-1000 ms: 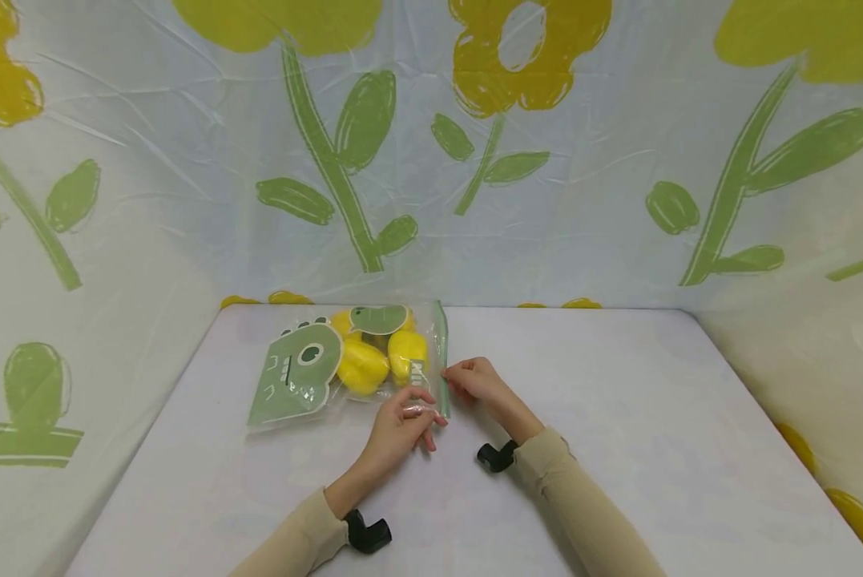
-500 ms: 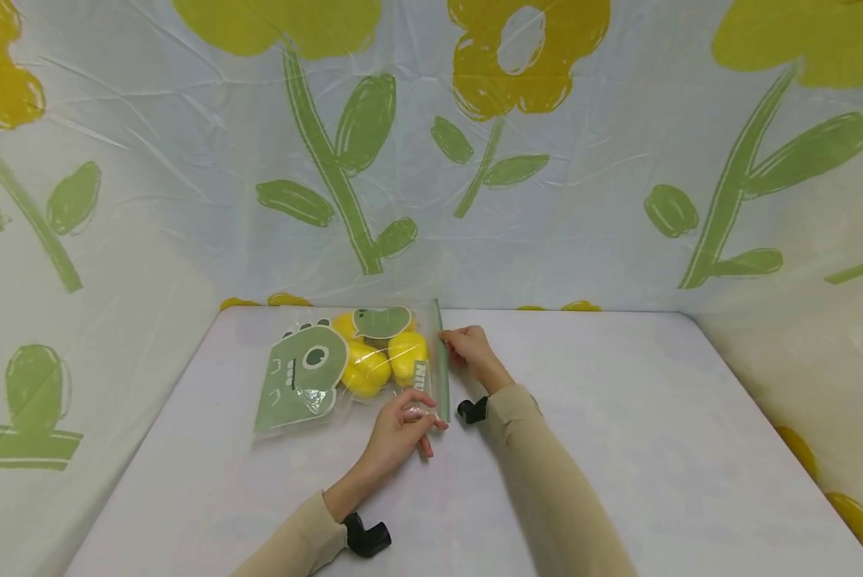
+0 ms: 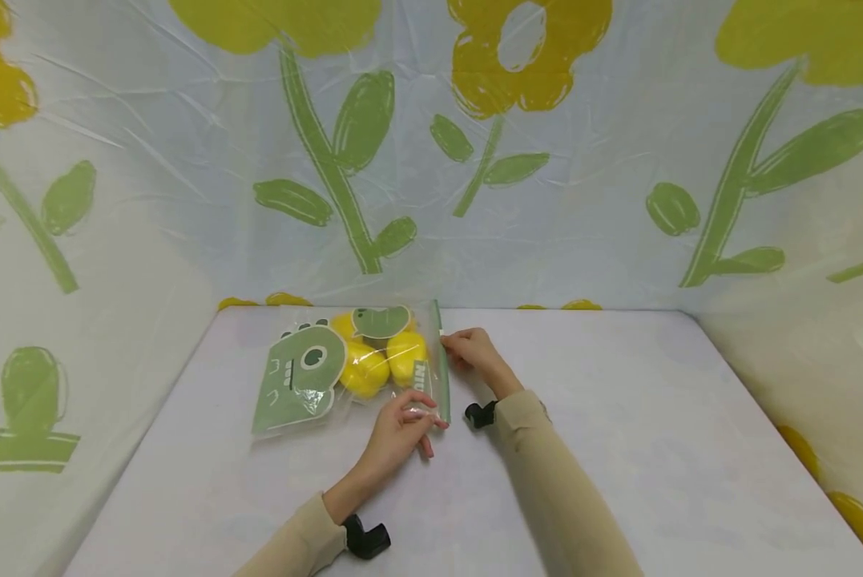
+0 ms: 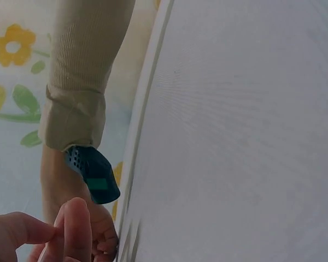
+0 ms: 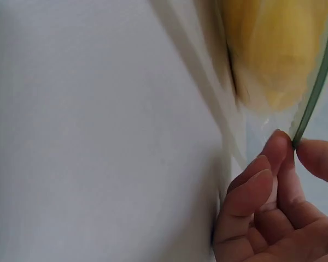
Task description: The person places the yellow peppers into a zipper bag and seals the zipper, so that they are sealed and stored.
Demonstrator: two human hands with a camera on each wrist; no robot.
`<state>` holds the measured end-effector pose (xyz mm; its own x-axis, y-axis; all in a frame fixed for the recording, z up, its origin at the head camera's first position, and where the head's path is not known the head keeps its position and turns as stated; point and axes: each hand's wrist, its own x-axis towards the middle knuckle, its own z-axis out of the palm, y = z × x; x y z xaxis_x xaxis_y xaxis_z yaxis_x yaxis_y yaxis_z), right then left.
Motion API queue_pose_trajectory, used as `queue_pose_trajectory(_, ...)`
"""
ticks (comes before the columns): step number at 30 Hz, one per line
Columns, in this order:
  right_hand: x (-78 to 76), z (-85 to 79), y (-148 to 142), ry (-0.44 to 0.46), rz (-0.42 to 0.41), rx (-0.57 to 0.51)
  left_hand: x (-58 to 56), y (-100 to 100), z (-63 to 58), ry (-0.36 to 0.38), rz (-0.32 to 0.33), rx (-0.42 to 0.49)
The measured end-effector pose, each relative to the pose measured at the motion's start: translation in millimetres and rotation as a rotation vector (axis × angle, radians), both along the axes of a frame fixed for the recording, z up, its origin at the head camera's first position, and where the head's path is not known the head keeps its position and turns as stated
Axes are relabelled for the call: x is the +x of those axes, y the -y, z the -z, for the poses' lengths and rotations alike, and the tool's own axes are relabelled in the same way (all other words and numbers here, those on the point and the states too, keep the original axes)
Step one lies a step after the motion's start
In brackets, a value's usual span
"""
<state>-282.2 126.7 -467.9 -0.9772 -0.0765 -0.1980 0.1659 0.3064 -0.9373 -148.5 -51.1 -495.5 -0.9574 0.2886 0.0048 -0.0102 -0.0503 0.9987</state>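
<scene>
A clear zip bag (image 3: 304, 377) with a green dinosaur print lies at the back left of the table. Inside it are several rounded yellow things (image 3: 364, 370), their kind blurred by the plastic. Its green zip strip (image 3: 443, 389) runs along the right side. My right hand (image 3: 474, 353) pinches this strip past its middle; in the right wrist view thumb and forefinger meet on the green edge (image 5: 316, 93). At the near right corner, my left hand (image 3: 395, 433) pinches the bag between thumb and fingers. The left wrist view shows those fingertips (image 4: 76, 218) together, the bag hidden.
The white table (image 3: 655, 449) extends to the right and front of the bag. A flower-printed cloth (image 3: 568, 240) rises behind and at both sides. Black wrist mounts (image 3: 364, 538) hang below both beige cuffs.
My right hand has slid along the green strip toward the far side, then come back very slightly. The bag has shifted a little, and my left hand has stayed at its corner.
</scene>
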Motion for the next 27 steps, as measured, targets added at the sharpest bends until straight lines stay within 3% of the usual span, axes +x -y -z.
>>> queue_pose_trajectory(11,-31.7,0.8,14,0.062,0.162,-0.03,0.7,1,-1.1,-0.017,0.015,0.002)
queue_pose_trajectory(19,-60.3,-2.5,17,0.044,0.166,-0.068,2.2,1,-2.0,-0.02,0.006,0.004)
queue_pose_trajectory(27,-71.3,-2.4,22,0.059,0.195,-0.111,3.6,3,-3.5,-0.008,-0.001,-0.009)
